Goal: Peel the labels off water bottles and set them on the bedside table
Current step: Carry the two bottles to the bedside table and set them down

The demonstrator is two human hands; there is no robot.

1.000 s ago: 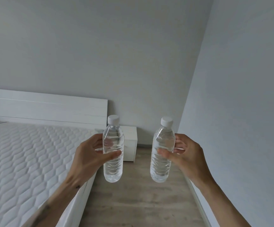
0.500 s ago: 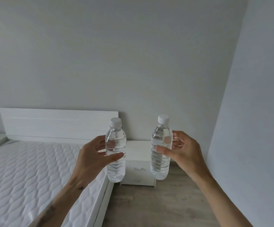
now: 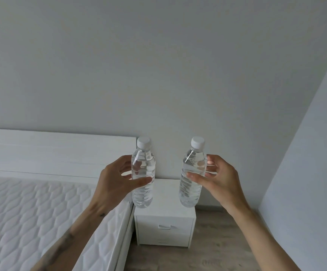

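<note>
My left hand [image 3: 113,184] grips a clear, label-free water bottle [image 3: 143,165] with a white cap, held upright. My right hand [image 3: 220,181] grips a second clear bottle [image 3: 193,167] of the same kind, also upright. Both bottles hang in the air in front of and above the white bedside table [image 3: 165,222], which stands against the back wall. Their bottoms overlap the table top in the picture; whether they touch it I cannot tell.
A bed with a white quilted mattress [image 3: 27,222] and white headboard [image 3: 56,153] fills the left, right beside the bedside table. Wooden floor [image 3: 213,251] runs on the right up to a grey side wall [image 3: 305,173].
The view has closed in on the bedside table, which now looks larger and sits directly beneath both bottles. My hands keep the same grip on the bottles.
</note>
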